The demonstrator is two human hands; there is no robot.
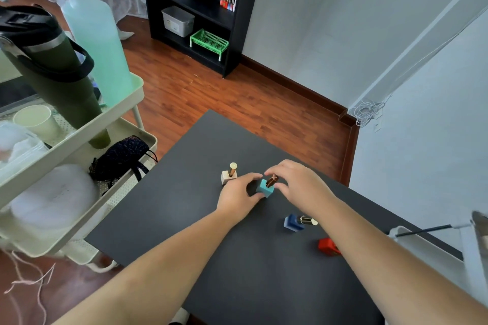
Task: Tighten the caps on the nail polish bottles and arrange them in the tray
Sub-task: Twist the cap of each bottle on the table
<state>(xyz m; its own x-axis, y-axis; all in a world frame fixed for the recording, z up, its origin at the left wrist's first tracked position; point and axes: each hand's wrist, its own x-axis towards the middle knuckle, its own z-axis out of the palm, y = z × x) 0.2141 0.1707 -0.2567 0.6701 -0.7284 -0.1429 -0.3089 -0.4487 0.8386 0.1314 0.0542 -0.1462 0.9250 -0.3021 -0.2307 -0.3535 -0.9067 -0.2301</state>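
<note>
A teal square nail polish bottle [264,188] with a copper cap stands near the middle of the dark grey table [184,206]. My left hand [237,196] grips its base from the left. My right hand [295,183] pinches its cap from above and the right. A cream bottle [228,175] with a gold cap stands upright just left of my hands. A dark blue bottle [293,222] with a gold cap leans to the right, close to my right forearm. A red bottle [327,245] is partly hidden behind that forearm. A white tray [422,245] sits at the table's right edge.
A pale green rolling cart [79,140] stands to the left with a dark tumbler, a mint bottle, a cup and a dark pouch. A black shelf [195,8] at the back holds a green basket [209,42] and more polish bottles. A black stick lies across the white tray.
</note>
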